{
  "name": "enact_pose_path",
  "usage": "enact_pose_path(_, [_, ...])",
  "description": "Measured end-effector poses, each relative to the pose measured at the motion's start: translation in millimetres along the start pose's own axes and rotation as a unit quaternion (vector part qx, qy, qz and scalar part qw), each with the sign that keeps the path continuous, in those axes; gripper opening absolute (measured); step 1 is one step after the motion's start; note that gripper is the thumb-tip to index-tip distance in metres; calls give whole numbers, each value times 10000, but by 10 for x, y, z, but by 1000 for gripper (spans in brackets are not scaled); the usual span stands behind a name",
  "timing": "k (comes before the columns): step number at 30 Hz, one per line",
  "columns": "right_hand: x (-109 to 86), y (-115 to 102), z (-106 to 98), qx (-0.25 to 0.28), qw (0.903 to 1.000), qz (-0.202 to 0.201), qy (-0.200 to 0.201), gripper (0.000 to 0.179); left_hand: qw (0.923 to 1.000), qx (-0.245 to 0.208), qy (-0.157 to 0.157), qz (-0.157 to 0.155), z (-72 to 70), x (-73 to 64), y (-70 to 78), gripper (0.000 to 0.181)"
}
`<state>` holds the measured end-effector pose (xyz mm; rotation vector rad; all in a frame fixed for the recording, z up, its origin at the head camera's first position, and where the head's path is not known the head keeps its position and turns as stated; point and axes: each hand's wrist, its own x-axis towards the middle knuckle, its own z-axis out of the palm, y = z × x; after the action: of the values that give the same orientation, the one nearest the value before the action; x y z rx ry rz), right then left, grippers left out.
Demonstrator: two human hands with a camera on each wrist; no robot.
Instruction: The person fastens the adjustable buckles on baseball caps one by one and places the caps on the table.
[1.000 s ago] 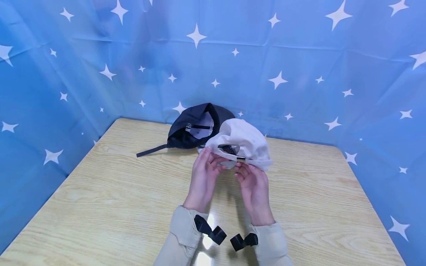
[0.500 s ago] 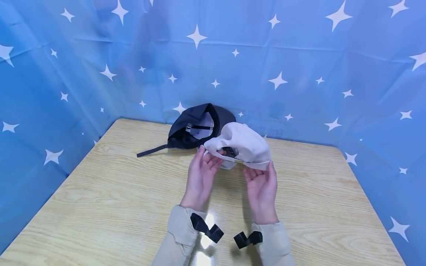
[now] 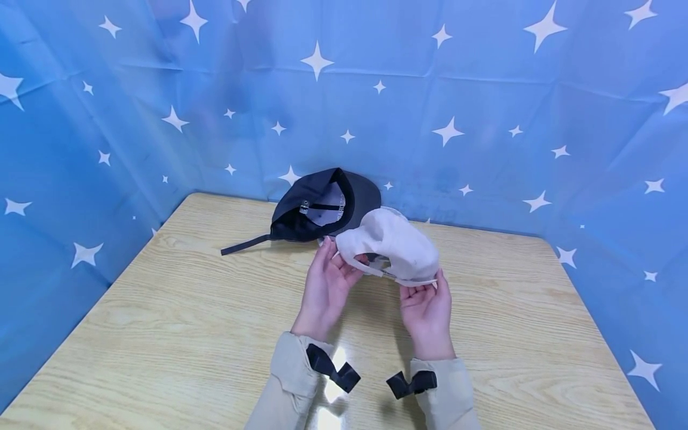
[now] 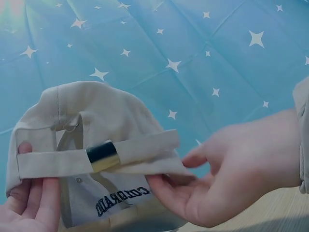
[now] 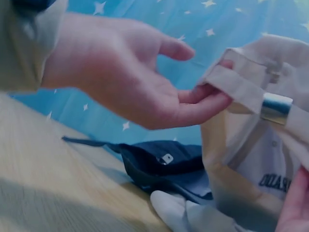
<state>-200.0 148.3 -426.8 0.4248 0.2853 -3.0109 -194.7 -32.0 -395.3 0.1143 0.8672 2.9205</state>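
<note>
A white baseball cap [image 3: 400, 245] is held up between both hands, its back strap toward me. My left hand [image 3: 326, 294] grips its left edge, with fingers hooked through the strap opening behind the strap [image 4: 53, 164]. My right hand [image 3: 427, 310] pinches the right lower edge, thumb outside and fingers beneath. A metal buckle [image 4: 103, 155] sits on the strap, and dark lettering [image 4: 124, 199] shows inside the cap. Behind and to the left, a black baseball cap [image 3: 368, 194] lies on its side with its inside facing me.
The black cap's loose strap [image 3: 244, 243] trails left over the wooden table [image 3: 177, 322]. A pale fabric shape [image 5: 176, 208] lies beside the black cap. A blue star-patterned curtain [image 3: 484, 77] encloses the table at the back and sides.
My right hand has moved from near the buckle to the right edge of the white cap. The cap has come down slightly and toward me. The black cap stays put.
</note>
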Motion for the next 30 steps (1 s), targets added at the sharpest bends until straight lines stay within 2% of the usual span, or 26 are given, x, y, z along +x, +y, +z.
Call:
enact_pose_path(5, [26,-34,-55,464,9981,334,243,28,9994,-18,-73,-337,3,-10,10,43])
enact_pose_path(13, [51,-54,-79,453,9973,502,297,24,9951,581,-283,-742,-6,-14,8,43])
enact_pose_path(20, [20,-38,-41,373,9985,319,241,14,9921,1109,-307,-502,8,-26,-11,43])
enact_pose_path(25, [-23,-30,12,156,9994,254,182,21,9877,1464,-428,-331,25,-30,-30,44])
enact_pose_path(30, [-101,-41,96,-154,9993,96,338,22,9817,1814,-525,-242,69,-42,-49,43])
